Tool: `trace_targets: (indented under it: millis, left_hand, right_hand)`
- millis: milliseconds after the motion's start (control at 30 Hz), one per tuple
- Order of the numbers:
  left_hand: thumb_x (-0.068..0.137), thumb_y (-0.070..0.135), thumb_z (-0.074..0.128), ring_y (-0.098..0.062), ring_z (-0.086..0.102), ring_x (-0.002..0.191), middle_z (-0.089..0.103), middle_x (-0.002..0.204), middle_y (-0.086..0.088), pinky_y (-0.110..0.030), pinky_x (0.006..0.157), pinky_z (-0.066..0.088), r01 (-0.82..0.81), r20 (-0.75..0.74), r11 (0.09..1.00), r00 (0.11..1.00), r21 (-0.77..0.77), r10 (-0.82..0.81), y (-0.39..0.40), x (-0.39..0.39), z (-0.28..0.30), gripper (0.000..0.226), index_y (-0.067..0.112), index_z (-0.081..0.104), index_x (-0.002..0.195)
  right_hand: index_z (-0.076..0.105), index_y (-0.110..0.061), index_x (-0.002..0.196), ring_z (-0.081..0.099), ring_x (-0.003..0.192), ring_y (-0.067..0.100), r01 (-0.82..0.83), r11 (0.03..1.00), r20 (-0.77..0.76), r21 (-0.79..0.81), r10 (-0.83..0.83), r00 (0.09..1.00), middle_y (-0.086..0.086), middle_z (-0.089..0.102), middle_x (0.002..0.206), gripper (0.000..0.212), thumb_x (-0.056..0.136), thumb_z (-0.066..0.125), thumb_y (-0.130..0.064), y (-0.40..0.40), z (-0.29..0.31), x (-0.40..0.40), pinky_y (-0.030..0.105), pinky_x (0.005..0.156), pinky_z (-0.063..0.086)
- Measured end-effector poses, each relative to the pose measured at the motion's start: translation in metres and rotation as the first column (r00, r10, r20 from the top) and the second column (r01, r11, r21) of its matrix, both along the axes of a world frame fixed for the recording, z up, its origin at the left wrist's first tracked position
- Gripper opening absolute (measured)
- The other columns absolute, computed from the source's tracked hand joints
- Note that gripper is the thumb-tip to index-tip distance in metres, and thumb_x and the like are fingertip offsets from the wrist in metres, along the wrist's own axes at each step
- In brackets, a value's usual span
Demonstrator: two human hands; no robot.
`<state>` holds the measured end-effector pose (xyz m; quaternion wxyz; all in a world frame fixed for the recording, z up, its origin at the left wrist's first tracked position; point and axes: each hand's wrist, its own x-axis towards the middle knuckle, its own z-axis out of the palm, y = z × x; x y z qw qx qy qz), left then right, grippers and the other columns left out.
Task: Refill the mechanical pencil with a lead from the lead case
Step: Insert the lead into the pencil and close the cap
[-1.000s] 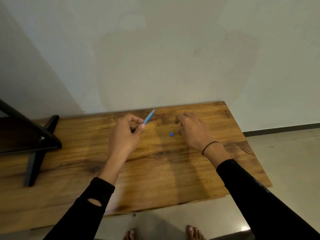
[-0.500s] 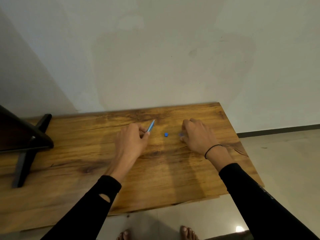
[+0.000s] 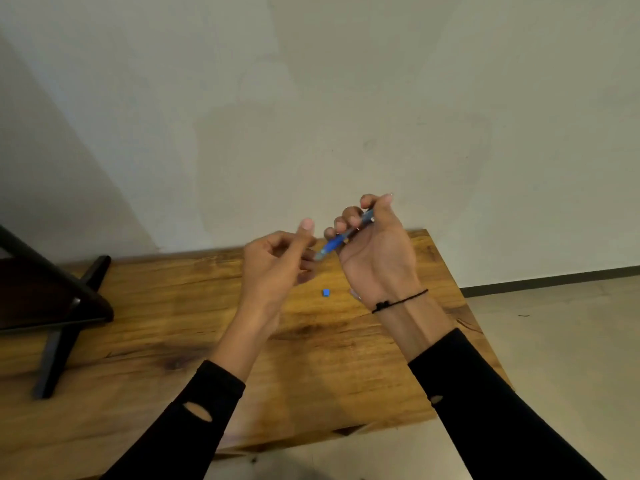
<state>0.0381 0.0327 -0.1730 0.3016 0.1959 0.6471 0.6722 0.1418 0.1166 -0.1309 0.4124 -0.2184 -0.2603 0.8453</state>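
the slim blue plastic mechanical pencil (image 3: pixel 341 239) is held above the wooden desk (image 3: pixel 173 327), gripped in the right hand (image 3: pixel 375 251); its fingers (image 3: pixel 349 220) curl around the barrel. the left hand (image 3: pixel 277 263) pinches just beside its lower end, contents too small to tell. a thin lead could snap or drop if fed crooked. the small blue cap (image 3: pixel 325 292) lies loose on the desk and could roll off.
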Motion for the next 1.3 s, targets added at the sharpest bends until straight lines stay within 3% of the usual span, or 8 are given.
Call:
trace_targets:
  millis: [67,167,400,667,967,1300]
  left_hand:
    - [0.097,0.048,0.075,-0.010,0.070,0.061,0.074,0.068,-0.003,-0.028,0.060,0.064,-0.099,0.079,0.992,0.993,0.076,0.093,-0.002,-0.005,0.011,0.040,0.010,0.082,0.085]
    - [0.102,0.045,0.070,-0.010,0.067,0.059,0.072,0.066,-0.002,-0.026,0.054,0.058,-0.179,0.076,0.967,0.983,0.184,0.167,-0.003,-0.005,0.029,0.039,0.015,0.082,0.080]
    - [0.107,0.038,0.061,-0.010,0.063,0.059,0.070,0.062,0.002,-0.025,0.055,0.055,-0.213,-0.103,0.916,0.960,0.342,0.261,-0.004,0.006,0.056,0.041,0.013,0.079,0.079]
    - [0.107,0.030,0.060,-0.013,0.061,0.059,0.067,0.059,0.002,-0.027,0.055,0.053,-0.256,-0.141,0.874,0.930,0.412,0.339,-0.008,-0.001,0.073,0.039,0.008,0.076,0.080]
    - [0.104,0.024,0.061,-0.013,0.061,0.057,0.067,0.059,0.003,-0.027,0.053,0.052,-0.205,-0.200,0.874,0.927,0.441,0.318,-0.009,0.003,0.076,0.035,0.006,0.075,0.078]
    - [0.101,0.023,0.063,-0.014,0.061,0.057,0.069,0.061,0.003,-0.027,0.052,0.051,-0.180,-0.209,0.871,0.930,0.458,0.303,-0.010,0.001,0.074,0.032,0.009,0.074,0.075]
  right_hand:
    - [0.045,-0.016,0.073,0.031,0.051,0.014,0.011,0.997,-0.110,-0.078,-0.020,0.994,-0.001,0.032,0.059,0.057,0.112,0.030,-0.054,-0.001,0.025,0.003,0.027,0.052,0.030]
    - [0.032,-0.018,0.063,0.011,0.047,0.013,-0.011,0.995,-0.246,-0.095,-0.013,0.969,-0.006,0.023,0.047,0.060,0.108,0.031,-0.058,-0.004,0.062,0.011,0.025,0.045,0.013]
    - [0.026,-0.019,0.061,0.007,0.047,0.012,-0.031,0.998,-0.483,-0.059,-0.002,0.875,-0.006,0.022,0.043,0.057,0.103,0.032,-0.058,-0.006,0.123,0.042,0.022,0.044,0.011]
    - [0.027,-0.019,0.057,0.006,0.046,0.011,-0.014,0.999,-0.500,-0.042,-0.009,0.866,-0.007,0.013,0.048,0.055,0.101,0.033,-0.052,-0.013,0.145,0.051,0.021,0.041,0.012]
    - [0.027,-0.019,0.058,0.007,0.045,0.011,-0.035,0.999,-0.513,-0.015,0.022,0.858,-0.006,0.019,0.044,0.055,0.101,0.033,-0.052,-0.017,0.151,0.054,0.022,0.040,0.013]
    - [0.028,-0.019,0.056,0.007,0.045,0.011,-0.045,0.999,-0.502,0.007,0.043,0.864,-0.008,0.010,0.053,0.057,0.102,0.031,-0.052,-0.020,0.153,0.053,0.022,0.041,0.012]
